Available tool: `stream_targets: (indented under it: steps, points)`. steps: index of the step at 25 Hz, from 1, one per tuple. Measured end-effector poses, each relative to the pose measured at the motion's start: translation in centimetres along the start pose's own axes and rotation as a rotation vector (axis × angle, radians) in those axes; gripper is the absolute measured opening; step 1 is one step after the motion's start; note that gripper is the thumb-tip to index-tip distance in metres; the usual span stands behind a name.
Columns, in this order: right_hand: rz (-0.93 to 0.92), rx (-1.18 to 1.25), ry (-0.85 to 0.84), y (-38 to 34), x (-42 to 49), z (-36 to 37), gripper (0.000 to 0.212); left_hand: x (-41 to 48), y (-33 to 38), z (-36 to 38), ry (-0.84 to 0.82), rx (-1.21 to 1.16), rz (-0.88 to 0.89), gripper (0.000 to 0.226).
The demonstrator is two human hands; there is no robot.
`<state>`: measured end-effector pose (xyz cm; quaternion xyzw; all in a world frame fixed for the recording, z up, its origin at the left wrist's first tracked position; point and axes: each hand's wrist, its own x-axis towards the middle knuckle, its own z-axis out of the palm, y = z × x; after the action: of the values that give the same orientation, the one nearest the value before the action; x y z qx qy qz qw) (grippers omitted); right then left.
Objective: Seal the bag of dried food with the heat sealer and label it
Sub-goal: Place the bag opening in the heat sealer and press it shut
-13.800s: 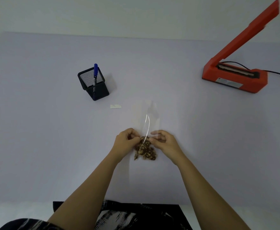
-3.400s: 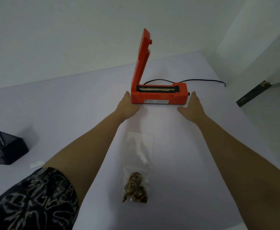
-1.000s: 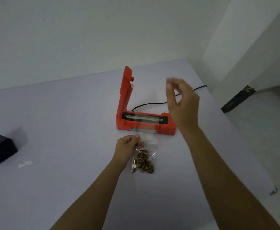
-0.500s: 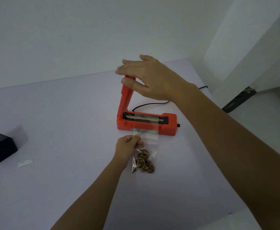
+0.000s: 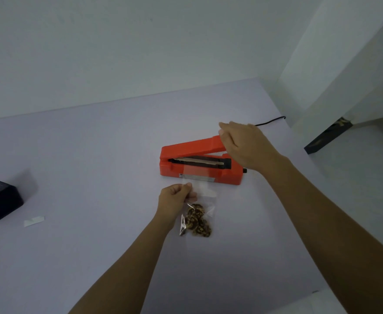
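Two hands share the work near the middle of the frame. The heat sealer (image 5: 199,175) lies with its long axis left to right, hinge on the left. Its sealer arm (image 5: 192,147) slants up to the right, leaving a wedge of gap above the sealing strip (image 5: 199,161). The right hand (image 5: 245,146) curls its fingers over the arm's raised free end, centre right. The bag (image 5: 205,193) runs the other way, bottom to top of the frame. Its clear mouth is laid across the strip and the dried food (image 5: 197,223) is bunched at the low end. The left hand (image 5: 174,200) pinches the bag's left edge, just below the sealer's front.

Pressing down looks next. It depends on the mouth lying flat and square under the arm. The label (image 5: 34,220) waits far left, well apart, beside the pen holder (image 5: 0,202).
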<state>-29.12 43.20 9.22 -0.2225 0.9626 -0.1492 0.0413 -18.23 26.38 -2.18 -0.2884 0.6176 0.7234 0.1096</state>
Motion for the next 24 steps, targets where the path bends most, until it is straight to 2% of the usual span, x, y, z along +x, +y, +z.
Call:
stream_targets:
  steps: [7,19,24]
  points:
    - [0.197,-0.007,-0.020,2.7,-1.0,5.7,0.051,-0.1,0.1,0.0,-0.004,-0.001,-0.006,0.024]
    - [0.268,0.019,0.059,3.5,-1.4,9.0,0.047,0.1,0.1,0.1,-0.002,-0.013,-0.019,0.025]
    - [0.258,0.020,0.080,3.6,-1.3,9.2,0.059,0.2,0.0,0.0,0.000,-0.008,-0.018,0.025]
